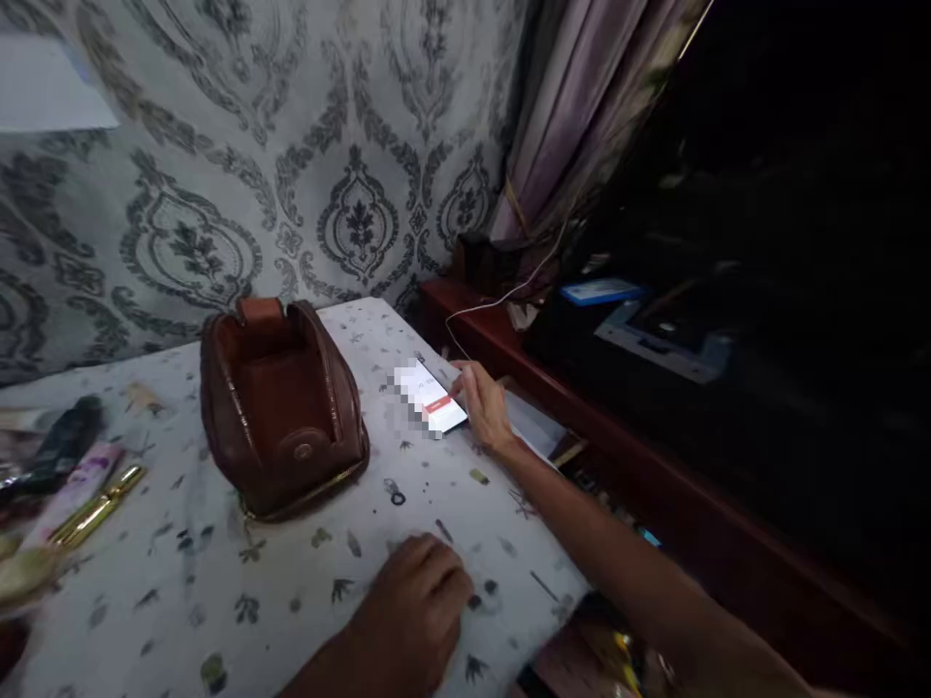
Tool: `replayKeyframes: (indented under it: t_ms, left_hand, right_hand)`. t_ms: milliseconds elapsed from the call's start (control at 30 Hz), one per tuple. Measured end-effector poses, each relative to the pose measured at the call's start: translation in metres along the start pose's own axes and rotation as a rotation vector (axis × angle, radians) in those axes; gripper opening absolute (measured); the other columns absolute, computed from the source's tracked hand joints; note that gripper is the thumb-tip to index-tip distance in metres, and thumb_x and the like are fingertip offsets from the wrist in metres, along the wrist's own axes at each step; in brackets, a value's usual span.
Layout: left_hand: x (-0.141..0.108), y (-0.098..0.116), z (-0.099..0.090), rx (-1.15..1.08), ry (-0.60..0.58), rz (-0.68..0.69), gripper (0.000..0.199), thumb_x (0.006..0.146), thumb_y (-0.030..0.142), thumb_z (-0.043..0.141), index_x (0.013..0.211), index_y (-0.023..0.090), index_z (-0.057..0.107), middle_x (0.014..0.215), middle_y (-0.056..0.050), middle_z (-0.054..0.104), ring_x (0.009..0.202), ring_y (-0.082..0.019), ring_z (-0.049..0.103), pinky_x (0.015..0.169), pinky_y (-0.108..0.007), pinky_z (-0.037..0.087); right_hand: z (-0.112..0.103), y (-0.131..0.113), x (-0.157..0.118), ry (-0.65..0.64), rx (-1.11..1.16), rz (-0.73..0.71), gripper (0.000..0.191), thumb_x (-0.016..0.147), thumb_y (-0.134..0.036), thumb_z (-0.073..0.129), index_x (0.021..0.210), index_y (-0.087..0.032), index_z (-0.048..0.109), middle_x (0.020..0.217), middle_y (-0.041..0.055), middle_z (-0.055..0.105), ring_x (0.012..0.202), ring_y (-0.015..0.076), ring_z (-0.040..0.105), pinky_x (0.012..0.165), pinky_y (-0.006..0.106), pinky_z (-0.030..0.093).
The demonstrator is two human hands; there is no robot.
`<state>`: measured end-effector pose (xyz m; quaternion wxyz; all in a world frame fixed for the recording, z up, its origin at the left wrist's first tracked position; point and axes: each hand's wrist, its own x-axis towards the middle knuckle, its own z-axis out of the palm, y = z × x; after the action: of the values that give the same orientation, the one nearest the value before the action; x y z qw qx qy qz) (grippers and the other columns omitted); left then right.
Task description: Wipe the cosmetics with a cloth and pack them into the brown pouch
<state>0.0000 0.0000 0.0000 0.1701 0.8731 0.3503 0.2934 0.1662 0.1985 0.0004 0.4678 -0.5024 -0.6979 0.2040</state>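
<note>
A phone (438, 405), its screen lit, is laid face up on a table (378, 320) covered in leaf-patterned cloth, close to the right edge and nearer the far right corner than the near one. Its long axis is set obliquely, from far left to near right, roughly parallel to that edge. The nearer of the two hands is the right hand (489, 407), by which the phone is approached from the right-edge side; the fingers are held close together and partly bent at the phone's right long side. Whether the phone's rim is pinched, or merely touched, cannot be told. A pale cable (486, 306) is led from the red-brown ledge (501, 334) beyond the right edge toward these fingertips; its end is hidden. The left hand (418, 606) is placed well apart, toward the near right corner, with the phone lying beyond it; its fingers are loosely curled, back uppermost, and whether anything is enclosed cannot be seen. A brown bag (291, 475), its top gaping, is stood to the left of the phone, without contact. By the left edge of the view, a gold tube (98, 509) is placed beside a pink-and-white packet (77, 490).
</note>
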Motion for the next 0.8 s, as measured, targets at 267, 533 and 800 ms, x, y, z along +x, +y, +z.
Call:
replayKeyframes:
  t_ms: [267, 533, 800]
  left_hand:
    - [0.0025, 0.0009, -0.0025, 0.007, 0.007, 0.02, 0.019, 0.085, 0.002, 0.045, 0.09, 0.016, 0.056, 0.088, -0.006, 0.062, 0.08, -0.02, 0.052, 0.07, -0.033, 0.047]
    - [0.0017, -0.0001, -0.0006, 0.007, 0.012, 0.047, 0.018, 0.083, 0.002, 0.047, 0.091, 0.014, 0.057, 0.088, -0.007, 0.062, 0.081, -0.02, 0.052, 0.071, -0.034, 0.048]
    - [0.0034, 0.0015, -0.0021, 0.014, 0.008, 0.057, 0.017, 0.084, 0.003, 0.047, 0.091, 0.015, 0.057, 0.088, -0.006, 0.062, 0.08, -0.02, 0.052, 0.071, -0.034, 0.048]
  right_hand:
    - [-0.0014, -0.0024, -0.0001, -0.009, 0.027, -0.006, 0.055, 0.1, -0.058, 0.024, 0.113, -0.019, 0.062, 0.073, 0.0031, 0.065, 0.073, 0.0211, 0.061, 0.078, 0.036, 0.045]
    - [-0.0029, -0.0026, 0.0, -0.012, 0.022, 0.005, 0.057, 0.099, -0.06, 0.024, 0.112, -0.019, 0.062, 0.072, 0.0028, 0.065, 0.07, 0.0204, 0.06, 0.075, 0.036, 0.045]
    - [-0.0031, -0.0035, -0.0002, -0.008, 0.018, -0.002, 0.056, 0.1, -0.059, 0.024, 0.112, -0.019, 0.062, 0.072, 0.003, 0.065, 0.071, 0.0211, 0.06, 0.076, 0.036, 0.045]
